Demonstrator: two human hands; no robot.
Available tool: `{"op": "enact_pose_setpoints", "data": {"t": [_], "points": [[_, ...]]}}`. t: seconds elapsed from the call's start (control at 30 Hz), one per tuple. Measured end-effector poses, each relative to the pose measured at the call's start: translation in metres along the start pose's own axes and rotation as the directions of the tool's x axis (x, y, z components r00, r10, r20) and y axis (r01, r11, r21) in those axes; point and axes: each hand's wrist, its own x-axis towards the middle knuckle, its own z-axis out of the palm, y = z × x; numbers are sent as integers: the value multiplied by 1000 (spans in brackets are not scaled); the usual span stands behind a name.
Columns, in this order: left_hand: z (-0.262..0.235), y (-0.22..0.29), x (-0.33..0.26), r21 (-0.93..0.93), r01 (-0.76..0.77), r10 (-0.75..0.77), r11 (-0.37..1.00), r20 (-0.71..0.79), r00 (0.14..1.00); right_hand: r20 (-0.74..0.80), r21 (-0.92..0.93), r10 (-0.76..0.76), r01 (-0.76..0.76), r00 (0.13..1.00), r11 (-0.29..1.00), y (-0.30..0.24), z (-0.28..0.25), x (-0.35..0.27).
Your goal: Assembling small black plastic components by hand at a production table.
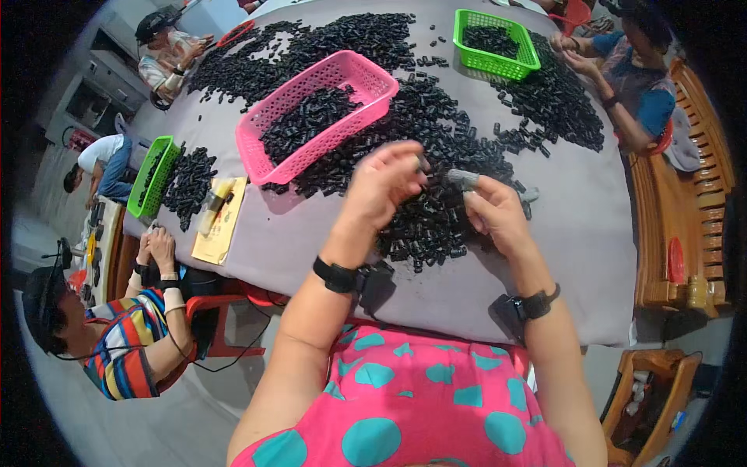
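Note:
My left hand (pixel 387 183) is raised over a heap of small black cylindrical parts (pixel 428 226), its fingers curled and slightly blurred. A small dark piece (pixel 422 163) shows at its fingertips, seemingly one of the black parts. Close by on the right, my right hand (pixel 502 214) bends its fingers towards the left one. A grey covering (pixel 463 178) wraps its index fingertip, and another grey-covered fingertip shows beyond the hand. Whatever lies between its thumb and fingers is hidden. Both wrists carry black straps with small boxes.
Beyond my left hand stands a pink basket (pixel 319 148) part-filled with black parts. Green baskets (pixel 498 66) (pixel 152 177) stand far right and at left. A yellow packet (pixel 219 222) lies on the grey cloth (pixel 583 257). Other people sit around the table; a wooden bench (pixel 681 233) is at right.

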Motion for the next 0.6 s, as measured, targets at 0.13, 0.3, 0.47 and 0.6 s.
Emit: {"op": "enact_pose_setpoints", "data": {"t": [0.13,0.3,0.47,0.6], "points": [[-35,66,22,204,-263,293,943,-135,947,-11,73,-49,50,999,996,4,19,0],[-57,85,31,589,-306,512,748,-218,831,-3,46,-38,38,999,998,2,11,1],[-18,34,-8,726,-299,281,619,150,948,-7,31,-46,46,999,998,3,5,0],[2,4,-6,890,-394,243,230,340,909,12,33,-41,40,999,999,6,6,3]]}}
